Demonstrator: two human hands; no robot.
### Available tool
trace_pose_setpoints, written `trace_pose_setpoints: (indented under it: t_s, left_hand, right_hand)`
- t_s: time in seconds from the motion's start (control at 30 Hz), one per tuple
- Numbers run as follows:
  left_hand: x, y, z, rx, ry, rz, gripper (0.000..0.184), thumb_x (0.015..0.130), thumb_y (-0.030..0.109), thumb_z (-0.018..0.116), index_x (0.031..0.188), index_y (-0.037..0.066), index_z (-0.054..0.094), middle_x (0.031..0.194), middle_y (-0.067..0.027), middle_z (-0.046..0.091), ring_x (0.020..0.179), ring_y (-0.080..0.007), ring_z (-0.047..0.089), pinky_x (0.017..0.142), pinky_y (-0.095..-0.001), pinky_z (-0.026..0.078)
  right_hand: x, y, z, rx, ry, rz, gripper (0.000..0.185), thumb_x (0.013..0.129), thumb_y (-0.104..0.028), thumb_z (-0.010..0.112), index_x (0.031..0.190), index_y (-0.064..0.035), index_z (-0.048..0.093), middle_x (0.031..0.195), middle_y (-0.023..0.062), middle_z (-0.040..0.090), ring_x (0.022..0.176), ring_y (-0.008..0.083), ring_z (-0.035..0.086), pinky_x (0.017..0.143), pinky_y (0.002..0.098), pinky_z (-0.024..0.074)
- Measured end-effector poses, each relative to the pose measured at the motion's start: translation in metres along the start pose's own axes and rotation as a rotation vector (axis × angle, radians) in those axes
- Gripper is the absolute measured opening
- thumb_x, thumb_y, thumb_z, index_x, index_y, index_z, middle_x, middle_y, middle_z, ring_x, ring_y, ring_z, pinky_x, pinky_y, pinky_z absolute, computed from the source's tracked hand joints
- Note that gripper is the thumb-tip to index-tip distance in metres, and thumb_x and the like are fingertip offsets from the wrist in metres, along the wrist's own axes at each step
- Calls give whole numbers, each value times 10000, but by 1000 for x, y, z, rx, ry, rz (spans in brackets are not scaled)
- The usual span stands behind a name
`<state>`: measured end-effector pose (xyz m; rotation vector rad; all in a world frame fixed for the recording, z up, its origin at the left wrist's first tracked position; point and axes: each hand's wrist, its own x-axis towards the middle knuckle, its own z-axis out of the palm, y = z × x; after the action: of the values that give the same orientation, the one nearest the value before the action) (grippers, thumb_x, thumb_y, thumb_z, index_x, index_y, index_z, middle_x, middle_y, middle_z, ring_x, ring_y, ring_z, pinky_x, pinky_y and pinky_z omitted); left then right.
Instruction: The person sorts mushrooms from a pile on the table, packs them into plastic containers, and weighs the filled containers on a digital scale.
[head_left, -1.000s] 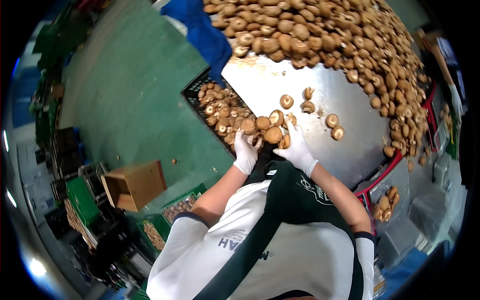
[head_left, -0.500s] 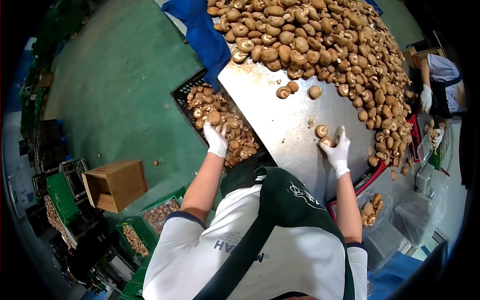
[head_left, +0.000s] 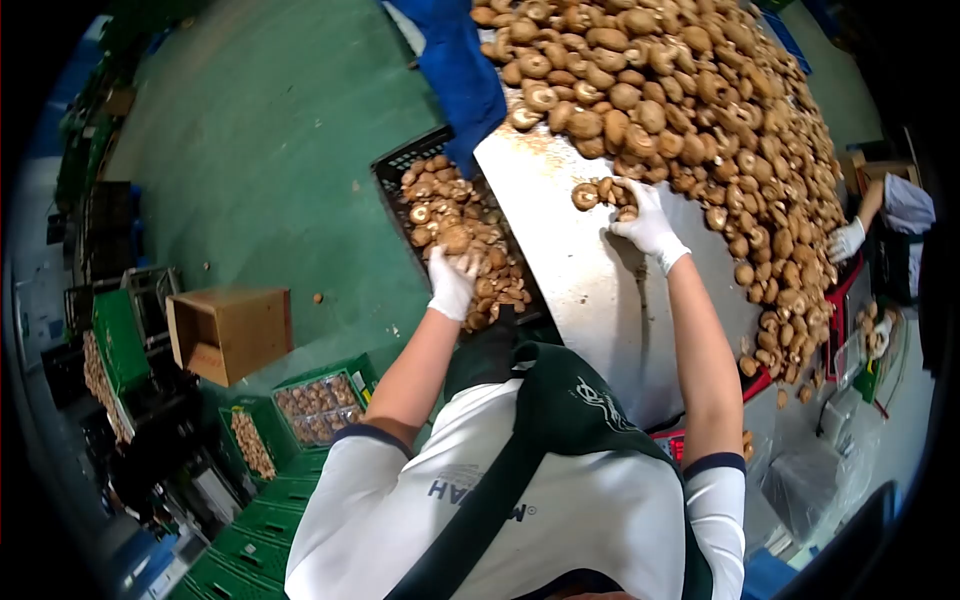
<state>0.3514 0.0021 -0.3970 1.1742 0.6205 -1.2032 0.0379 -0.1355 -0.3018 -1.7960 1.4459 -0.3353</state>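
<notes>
My left hand, in a white glove, rests on the brown mushrooms in a black crate. Its fingers are apart, and their tips touch the mushrooms beside a large cap. On the metal tabletop my gloved right hand curls its thumb and fingers around a mushroom. Close to those fingertips lie a few more loose mushrooms. Part of what the right hand grips is hidden by the fingers.
A big mushroom heap covers the table's far and right side. Blue cloth hangs over the left edge. A cardboard box and green crates stand on the floor. At right, a co-worker's gloved hand touches the heap.
My right hand has moved forward across the tabletop to the loose mushrooms and closed around one. My left hand stays at the crate, its fingers more spread. The view has shifted slightly.
</notes>
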Motion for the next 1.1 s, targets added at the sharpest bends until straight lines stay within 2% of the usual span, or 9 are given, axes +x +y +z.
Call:
trace_pose_setpoints:
  t_s: [0.37, 0.57, 0.7, 0.8, 0.87, 0.9, 0.97, 1.07, 1.1]
  left_hand:
    - [20, -28, 54, -162, -64, -216, 424, 977, 350, 407, 1200, 0, 493, 1183, -123, 546, 1082, -225, 558, 1019, -422, 453]
    - [43, 5, 44, -117, -43, -180, 457, 983, 365, 303, 1278, 52, 457, 1328, -246, 477, 1283, -327, 446, 1062, -486, 421]
    - [50, 7, 35, -49, -72, -117, 576, 986, 424, 320, 1457, 93, 357, 1486, -146, 380, 1347, -311, 404, 1108, -550, 329]
    - [22, 4, 50, 69, -55, -43, 585, 1015, 471, 265, 1452, 101, 386, 1479, -122, 434, 1387, -303, 379, 1146, -547, 253]
    - [42, 1, 45, 6, -121, 40, 541, 1019, 461, 334, 1401, 93, 438, 1400, -121, 499, 1303, -272, 469, 1112, -455, 357]
    - [63, 0, 33, 64, -133, 152, 485, 1018, 406, 389, 1371, 79, 452, 1354, -125, 519, 1233, -261, 517, 1083, -405, 408]
    - [23, 10, 48, 78, -109, 207, 451, 1019, 363, 405, 1349, 62, 465, 1352, -121, 514, 1207, -261, 525, 1085, -405, 411]
    - [13, 12, 37, 76, -239, 303, 510, 993, 280, 489, 1414, 39, 331, 1431, -146, 375, 1311, -322, 389, 1158, -429, 304]
    - [19, 9, 32, 127, -302, 328, 519, 995, 274, 487, 1425, 32, 324, 1434, -152, 377, 1307, -326, 389, 1145, -426, 315]
  right_hand:
    - [-13, -101, 64, 134, -313, -387, 660, 731, -20, 649, 1365, -151, 522, 1358, 144, 485, 1253, 315, 502, 1057, 367, 439]
    - [-20, -105, 58, -38, 79, 26, 880, 754, -308, 787, 1480, -69, 350, 1411, 257, 432, 1285, 389, 479, 1087, 410, 406]
    - [-4, -87, 70, -244, -4, 267, 1048, 706, -350, 841, 1531, -78, 254, 1390, 298, 435, 1259, 392, 511, 1072, 406, 422]
    - [-16, -112, 85, 319, -136, 161, 877, 793, -245, 758, 1507, -37, 293, 1351, 281, 483, 1188, 367, 556, 1028, 400, 443]
    - [-6, -81, 135, 68, 161, -284, 765, 823, -178, 725, 1467, -9, 350, 1307, 247, 544, 1122, 371, 587, 973, 398, 474]
    - [-11, -99, 118, 412, -46, -52, 754, 843, -229, 704, 1465, 2, 346, 1417, 236, 456, 1139, 418, 571, 979, 408, 471]
    - [-4, -98, 95, 215, 43, 68, 744, 861, -288, 669, 1474, -13, 350, 1432, 275, 431, 1193, 427, 537, 1023, 418, 448]
    - [19, -44, 107, -341, 622, -55, 654, 891, -317, 623, 1445, -38, 415, 1339, 287, 521, 1180, 422, 547, 1000, 440, 462]
    - [10, -58, 88, -9, 289, 28, 616, 895, -306, 616, 1417, -24, 449, 1308, 285, 546, 1175, 413, 553, 1006, 445, 456]
